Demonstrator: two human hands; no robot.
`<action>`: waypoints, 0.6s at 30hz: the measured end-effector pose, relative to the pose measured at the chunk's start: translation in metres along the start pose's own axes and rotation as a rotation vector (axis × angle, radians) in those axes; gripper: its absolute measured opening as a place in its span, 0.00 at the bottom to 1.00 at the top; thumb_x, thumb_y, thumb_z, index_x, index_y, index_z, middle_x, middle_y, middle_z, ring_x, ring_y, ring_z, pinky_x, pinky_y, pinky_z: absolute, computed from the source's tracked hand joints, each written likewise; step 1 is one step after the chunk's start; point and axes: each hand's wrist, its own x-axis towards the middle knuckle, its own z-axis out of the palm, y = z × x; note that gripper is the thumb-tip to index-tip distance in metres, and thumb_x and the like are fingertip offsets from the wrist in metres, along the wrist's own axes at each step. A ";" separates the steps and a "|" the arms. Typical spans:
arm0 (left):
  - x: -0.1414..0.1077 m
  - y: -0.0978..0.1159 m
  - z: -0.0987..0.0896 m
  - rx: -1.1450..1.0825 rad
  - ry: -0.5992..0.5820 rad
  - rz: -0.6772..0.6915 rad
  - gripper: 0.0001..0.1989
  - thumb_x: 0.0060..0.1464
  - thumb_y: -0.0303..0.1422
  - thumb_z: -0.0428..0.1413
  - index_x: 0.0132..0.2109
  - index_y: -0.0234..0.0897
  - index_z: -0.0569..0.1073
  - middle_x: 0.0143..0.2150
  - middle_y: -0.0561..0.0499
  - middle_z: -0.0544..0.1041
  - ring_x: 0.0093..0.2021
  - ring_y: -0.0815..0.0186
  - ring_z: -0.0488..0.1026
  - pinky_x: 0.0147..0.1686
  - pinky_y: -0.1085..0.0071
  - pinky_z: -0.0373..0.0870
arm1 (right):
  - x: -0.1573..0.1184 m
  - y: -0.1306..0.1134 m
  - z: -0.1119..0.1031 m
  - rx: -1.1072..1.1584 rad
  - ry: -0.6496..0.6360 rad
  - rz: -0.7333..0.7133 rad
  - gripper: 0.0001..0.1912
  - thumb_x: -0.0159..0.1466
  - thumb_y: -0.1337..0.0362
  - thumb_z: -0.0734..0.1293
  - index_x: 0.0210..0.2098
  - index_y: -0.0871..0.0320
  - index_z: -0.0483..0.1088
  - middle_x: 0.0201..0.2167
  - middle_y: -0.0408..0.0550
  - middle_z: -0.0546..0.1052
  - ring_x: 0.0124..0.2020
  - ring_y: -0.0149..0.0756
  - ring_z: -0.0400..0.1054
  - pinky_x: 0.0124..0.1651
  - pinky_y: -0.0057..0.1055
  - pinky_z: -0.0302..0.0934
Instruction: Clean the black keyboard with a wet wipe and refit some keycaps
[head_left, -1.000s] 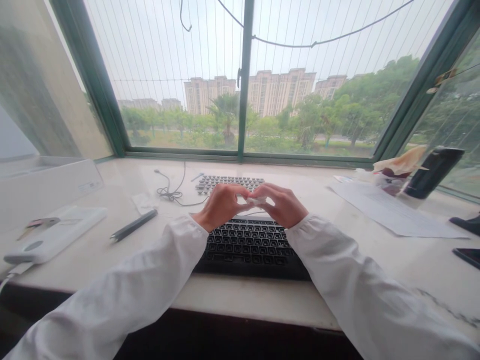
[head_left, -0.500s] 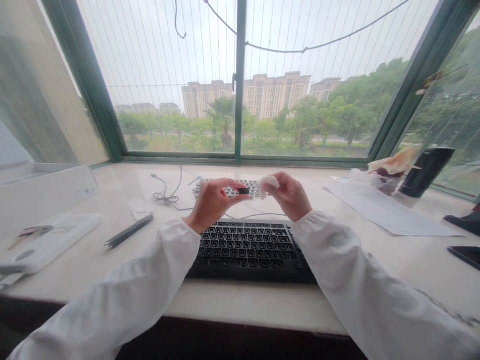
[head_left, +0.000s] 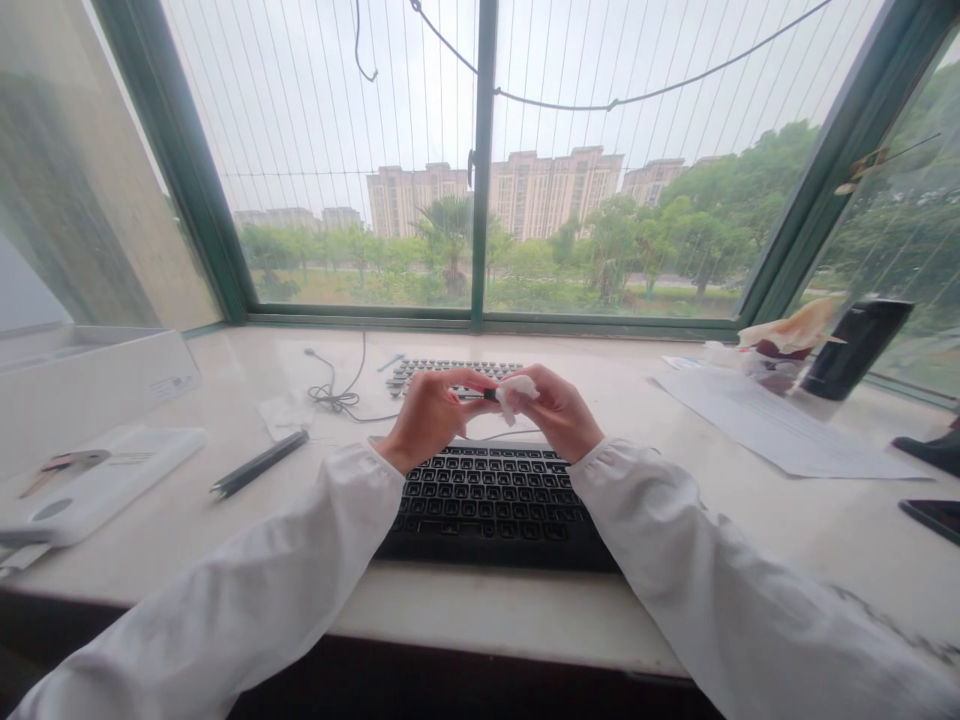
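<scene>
A small black keycap (head_left: 490, 394) is pinched between the thumb and fingers of my left hand (head_left: 427, 415). Against its right side rests a crumpled white tissue (head_left: 517, 394), gripped by my right hand (head_left: 559, 412). Both hands meet above a black keyboard (head_left: 487, 500) whose keycaps are off, showing its switch sockets. Behind my hands several loose keycaps (head_left: 427, 369) lie in rows on the white table.
A dark pen (head_left: 259, 466), a coiled cable (head_left: 335, 397) and a white device with keys (head_left: 112, 485) lie left. On the right are paper sheets (head_left: 772, 425), a black cylinder (head_left: 857, 348) and a phone (head_left: 934, 518). A window stands behind.
My right hand has moved left and slightly down, bringing the tissue against the keycap. My left hand has shifted slightly down and still holds the keycap.
</scene>
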 end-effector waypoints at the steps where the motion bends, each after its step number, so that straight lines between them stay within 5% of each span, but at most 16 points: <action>1: 0.000 0.000 0.000 -0.028 -0.011 -0.013 0.12 0.49 0.42 0.64 0.39 0.40 0.80 0.37 0.52 0.82 0.16 0.76 0.68 0.11 0.79 0.65 | 0.001 0.000 0.000 0.010 0.017 0.005 0.18 0.58 0.50 0.71 0.36 0.58 0.70 0.31 0.45 0.75 0.31 0.30 0.68 0.34 0.31 0.67; 9: 0.000 0.007 -0.001 -0.127 -0.020 -0.019 0.15 0.50 0.43 0.63 0.42 0.39 0.78 0.41 0.48 0.81 0.17 0.77 0.69 0.11 0.81 0.66 | 0.002 -0.003 -0.001 0.046 0.011 0.070 0.19 0.59 0.48 0.69 0.36 0.58 0.68 0.29 0.43 0.72 0.29 0.29 0.66 0.34 0.31 0.66; 18: 0.000 0.012 -0.006 0.147 0.028 0.118 0.11 0.56 0.42 0.59 0.42 0.42 0.79 0.40 0.52 0.82 0.18 0.78 0.70 0.17 0.80 0.67 | 0.002 -0.007 -0.001 0.039 0.065 0.050 0.18 0.58 0.50 0.70 0.34 0.58 0.68 0.29 0.43 0.72 0.29 0.29 0.65 0.33 0.30 0.66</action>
